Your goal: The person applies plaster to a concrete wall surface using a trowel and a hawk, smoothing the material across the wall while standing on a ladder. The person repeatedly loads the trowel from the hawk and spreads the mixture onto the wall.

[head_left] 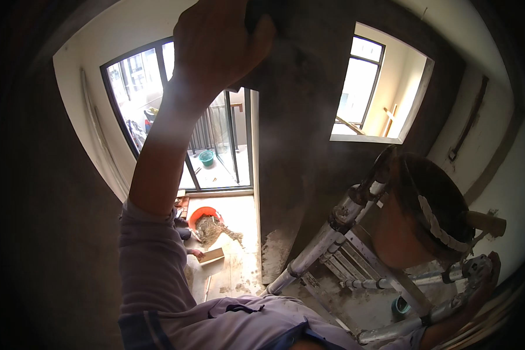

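My left hand point(219, 44) is raised high in front of a dark grey wall point(297, 116), its back toward me and its thumb bent. A dark thing, hard to separate from the wall, lies under its fingers; I cannot make out its kind. Lower right, my right hand point(489, 283) wraps round the top of a metal ladder point(315, 251) rail. Beside that hand an orange-brown bucket point(391, 239) with a dark inside hangs at the ladder's top. A pale twisted rope point(434, 224) crosses its rim, and a round wooden handle point(487, 223) sticks out to the right.
Below left, another person's hand point(198, 254) touches a wooden board point(212, 256) near an orange basin point(193, 218) and a mortar heap point(221, 233). Behind are a glass door point(227, 140) and a teal bucket point(206, 158). Another teal bucket point(400, 307) stands beneath the ladder. A window opening point(385, 138) is at right.
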A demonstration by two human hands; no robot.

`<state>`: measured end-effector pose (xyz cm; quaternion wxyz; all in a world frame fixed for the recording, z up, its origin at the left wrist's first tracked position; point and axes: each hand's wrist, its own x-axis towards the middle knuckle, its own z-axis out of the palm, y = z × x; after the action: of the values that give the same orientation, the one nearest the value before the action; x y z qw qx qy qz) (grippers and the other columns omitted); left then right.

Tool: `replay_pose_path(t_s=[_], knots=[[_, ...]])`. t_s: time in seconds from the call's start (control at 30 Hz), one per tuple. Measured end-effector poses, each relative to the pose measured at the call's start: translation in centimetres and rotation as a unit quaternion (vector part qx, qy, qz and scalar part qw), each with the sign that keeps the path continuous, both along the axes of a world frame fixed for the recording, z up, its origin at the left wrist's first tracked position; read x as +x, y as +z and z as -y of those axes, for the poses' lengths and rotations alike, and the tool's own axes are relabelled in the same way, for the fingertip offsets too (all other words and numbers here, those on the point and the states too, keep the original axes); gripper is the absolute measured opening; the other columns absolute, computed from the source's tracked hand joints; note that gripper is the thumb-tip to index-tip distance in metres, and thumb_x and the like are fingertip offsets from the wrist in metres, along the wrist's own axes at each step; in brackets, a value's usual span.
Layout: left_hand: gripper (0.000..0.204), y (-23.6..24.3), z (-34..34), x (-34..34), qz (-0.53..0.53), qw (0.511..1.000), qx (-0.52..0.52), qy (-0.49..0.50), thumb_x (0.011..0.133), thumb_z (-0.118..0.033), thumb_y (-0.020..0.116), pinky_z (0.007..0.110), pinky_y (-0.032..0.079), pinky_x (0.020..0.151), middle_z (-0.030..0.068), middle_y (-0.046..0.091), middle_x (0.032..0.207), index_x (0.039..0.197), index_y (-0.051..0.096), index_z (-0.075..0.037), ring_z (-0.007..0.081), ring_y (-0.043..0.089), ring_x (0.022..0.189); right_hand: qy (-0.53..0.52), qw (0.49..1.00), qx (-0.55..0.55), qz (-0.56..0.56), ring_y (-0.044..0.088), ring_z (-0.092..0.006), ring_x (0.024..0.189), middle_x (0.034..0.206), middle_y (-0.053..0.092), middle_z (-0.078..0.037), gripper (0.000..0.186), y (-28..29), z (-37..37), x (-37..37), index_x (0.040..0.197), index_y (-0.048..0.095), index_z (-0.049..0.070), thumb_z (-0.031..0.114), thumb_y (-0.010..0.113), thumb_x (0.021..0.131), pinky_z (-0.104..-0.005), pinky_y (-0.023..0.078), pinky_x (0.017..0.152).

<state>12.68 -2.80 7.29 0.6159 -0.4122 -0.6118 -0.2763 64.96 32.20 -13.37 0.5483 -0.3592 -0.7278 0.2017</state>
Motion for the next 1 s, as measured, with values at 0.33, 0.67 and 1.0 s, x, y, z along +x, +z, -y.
replay_pose_path(t_s=[0.33,0.67,1.0], knots=[[0.049,-7.2,-4.4,-4.2,0.088,0.995,-0.005,0.038,0.081,-0.021,0.059,0.043,0.054,0.069,0.0164,0.059,0.108,0.128,0.052,-0.010,0.0332,0.063,0.085,-0.012,0.999,0.011,0.045,0.044,-0.0272,0.126,0.133,0.049,-0.016,0.050,0.9,0.7,0.4,0.133,0.045,-0.002,0.023,0.047,0.090,-0.0399,0.031,0.107],[0.052,-15.6,-2.4,-0.5,0.072,0.981,-0.150,-0.103,0.083,-0.024,0.067,0.039,0.049,0.089,0.0137,0.060,0.111,0.130,0.053,-0.005,0.0327,0.060,0.102,-0.007,1.000,0.006,0.000,0.049,-0.0246,0.121,0.128,0.053,-0.013,0.042,1.1,1.4,-0.6,0.131,0.049,-0.003,0.012,0.046,0.092,-0.0361,0.035,0.105],[0.053,1.5,0.8,-9.9,0.119,0.928,-0.033,-0.352,0.098,-0.026,0.048,0.031,0.041,0.098,0.0171,0.054,0.128,0.138,0.040,0.007,0.0211,0.052,0.115,0.010,1.000,0.016,0.006,0.046,-0.0250,0.124,0.132,0.051,-0.014,0.045,0.7,0.7,-0.2,0.133,0.048,-0.002,0.016,0.047,0.092,-0.0372,0.033,0.107]])
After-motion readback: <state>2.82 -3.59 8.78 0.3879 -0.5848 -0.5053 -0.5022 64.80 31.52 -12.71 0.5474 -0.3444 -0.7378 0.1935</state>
